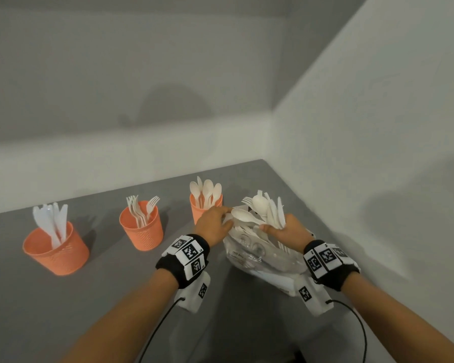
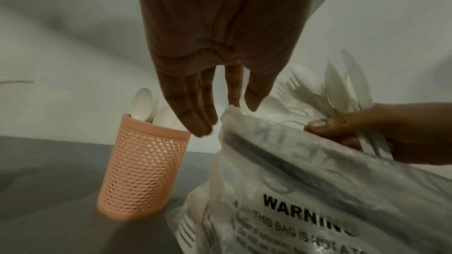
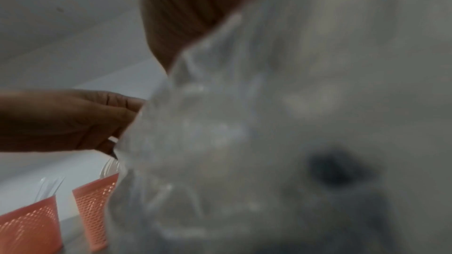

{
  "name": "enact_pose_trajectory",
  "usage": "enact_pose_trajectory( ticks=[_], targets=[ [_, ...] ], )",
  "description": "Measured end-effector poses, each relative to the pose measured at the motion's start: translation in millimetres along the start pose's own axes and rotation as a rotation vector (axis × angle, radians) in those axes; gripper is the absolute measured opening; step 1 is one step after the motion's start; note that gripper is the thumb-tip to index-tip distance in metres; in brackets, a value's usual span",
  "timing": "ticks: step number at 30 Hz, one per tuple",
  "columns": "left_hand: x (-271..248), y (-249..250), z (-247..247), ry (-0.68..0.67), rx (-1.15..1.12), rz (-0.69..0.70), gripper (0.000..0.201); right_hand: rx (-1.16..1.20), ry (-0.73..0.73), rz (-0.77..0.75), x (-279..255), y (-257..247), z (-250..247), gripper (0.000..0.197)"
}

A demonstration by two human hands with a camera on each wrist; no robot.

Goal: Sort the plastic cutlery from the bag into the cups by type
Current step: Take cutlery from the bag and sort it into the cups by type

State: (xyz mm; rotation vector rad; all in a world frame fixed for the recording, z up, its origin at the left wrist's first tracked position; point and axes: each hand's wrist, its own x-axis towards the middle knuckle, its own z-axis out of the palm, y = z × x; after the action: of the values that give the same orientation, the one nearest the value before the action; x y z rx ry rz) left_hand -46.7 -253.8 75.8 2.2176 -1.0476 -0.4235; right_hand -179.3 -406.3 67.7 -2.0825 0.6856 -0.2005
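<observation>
Three orange mesh cups stand in a row: knives [image 1: 55, 247], forks [image 1: 142, 226], spoons [image 1: 206, 205] [image 2: 144, 171]. A clear plastic bag [image 1: 260, 255] [image 2: 293, 171] with loose white cutlery lies to the right of them. My right hand [image 1: 286, 230] [image 2: 367, 132] grips a mixed bundle of white cutlery [image 1: 271, 210] [image 2: 342, 88] above the bag's mouth. One spoon [image 1: 243, 215] sticks out of it to the left. My left hand [image 1: 215, 224] [image 2: 208, 94] reaches there with straight fingers, their tips at the spoon's bowl and the bag's edge.
The grey table [image 1: 102, 297] runs into a corner, with white walls close behind the cups and right of the bag. In the right wrist view the blurred bag [image 3: 244, 142] fills most of the picture, with two cups [image 3: 95, 210] low on the left.
</observation>
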Motion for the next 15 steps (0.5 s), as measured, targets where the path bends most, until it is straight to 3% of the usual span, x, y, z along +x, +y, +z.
enact_pose_trajectory(
  ticks=[4, 7, 11, 13, 15],
  targets=[
    [2.0, 4.9, 1.8, 0.034, -0.093, 0.026, 0.014, 0.041, -0.045, -0.002, -3.3, -7.3, 4.6, 0.022],
    [4.5, 9.6, 6.7, 0.047, 0.018, 0.100, 0.028, -0.097, -0.061, -0.023, -1.7, -10.3, 18.0, 0.034],
    [1.3, 16.7, 1.3, -0.078, 0.137, 0.122, 0.036, 0.025, 0.043, 0.041, -0.9, -16.7, 27.0, 0.041],
    [-5.1, 19.5, -4.1, -0.131, 0.084, 0.116, 0.053, 0.076, 0.129, 0.073, -0.3, -21.5, 27.3, 0.035],
    [-10.5, 19.5, -11.5, -0.069, -0.094, 0.106, 0.062, 0.140, 0.224, 0.051, 1.4, -36.4, 24.8, 0.026]
  ],
)
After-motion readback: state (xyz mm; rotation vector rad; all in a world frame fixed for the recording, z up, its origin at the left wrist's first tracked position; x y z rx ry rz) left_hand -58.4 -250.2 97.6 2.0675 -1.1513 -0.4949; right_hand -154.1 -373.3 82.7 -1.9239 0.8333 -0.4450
